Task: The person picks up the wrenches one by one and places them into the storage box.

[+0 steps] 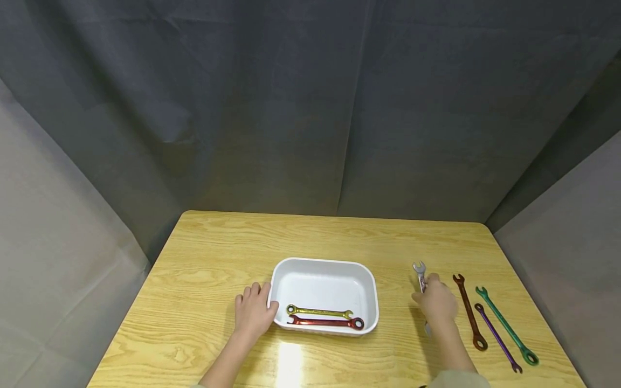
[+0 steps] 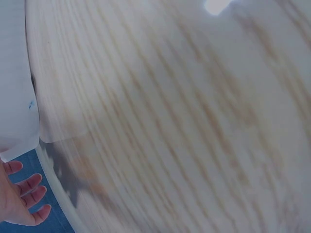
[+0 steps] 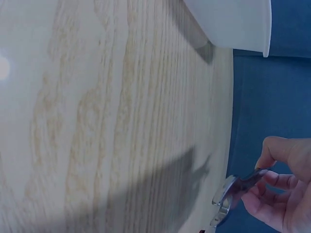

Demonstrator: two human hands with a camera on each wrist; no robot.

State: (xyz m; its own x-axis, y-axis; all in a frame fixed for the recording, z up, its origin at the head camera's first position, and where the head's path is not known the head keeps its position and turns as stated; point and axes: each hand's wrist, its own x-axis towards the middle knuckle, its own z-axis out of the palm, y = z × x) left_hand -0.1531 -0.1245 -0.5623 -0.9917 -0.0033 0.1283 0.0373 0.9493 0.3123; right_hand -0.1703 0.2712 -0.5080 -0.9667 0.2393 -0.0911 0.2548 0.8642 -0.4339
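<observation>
My right hand (image 1: 438, 303) grips a silver wrench (image 1: 420, 269) around its middle, to the right of the white tray. An open end of the wrench (image 3: 225, 201) sticks out past the thumb and fingers in the right wrist view. At the left wall of the white tray (image 1: 324, 263), my left hand (image 1: 254, 312) lies with its thumb against the rim and its other fingers spread outside it. A yellow-green wrench (image 1: 319, 311) and a red wrench (image 1: 325, 322) lie side by side in the tray, along its near wall.
Right of my right hand lie a brown wrench (image 1: 468, 310), a purple wrench (image 1: 497, 337) and a green wrench (image 1: 506, 325) on the wooden table (image 1: 194, 269). Grey curtains (image 1: 271, 108) hang behind the table and at both sides.
</observation>
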